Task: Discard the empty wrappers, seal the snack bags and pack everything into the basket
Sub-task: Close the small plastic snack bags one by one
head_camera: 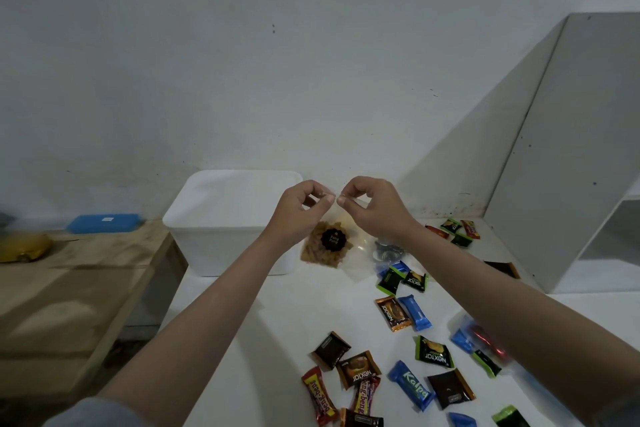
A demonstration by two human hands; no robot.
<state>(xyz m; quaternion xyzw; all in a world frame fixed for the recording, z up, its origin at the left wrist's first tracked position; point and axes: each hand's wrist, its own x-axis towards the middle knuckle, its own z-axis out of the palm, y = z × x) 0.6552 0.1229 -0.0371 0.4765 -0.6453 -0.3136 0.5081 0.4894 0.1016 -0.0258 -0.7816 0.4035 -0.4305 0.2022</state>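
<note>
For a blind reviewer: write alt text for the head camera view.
Both hands, left hand and right hand, pinch the top edge of a clear snack bag held above a white table. A white basket stands to the left; small wrapped snacks lie scattered to the right.

Both hands raised, left hand (300, 206) and right hand (372, 204) pinching.

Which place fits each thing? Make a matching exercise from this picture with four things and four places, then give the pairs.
Things:
1. clear snack bag
2. white basket
3. blue box
4. Kalpa bar

Places:
A. on the wooden bench, far left
B. flat on the white table, near edge
C. pinched at its top by both hands, left hand and right hand
D. on the table by the wall, left of the hands

Pairs: 1-C, 2-D, 3-A, 4-B
</note>
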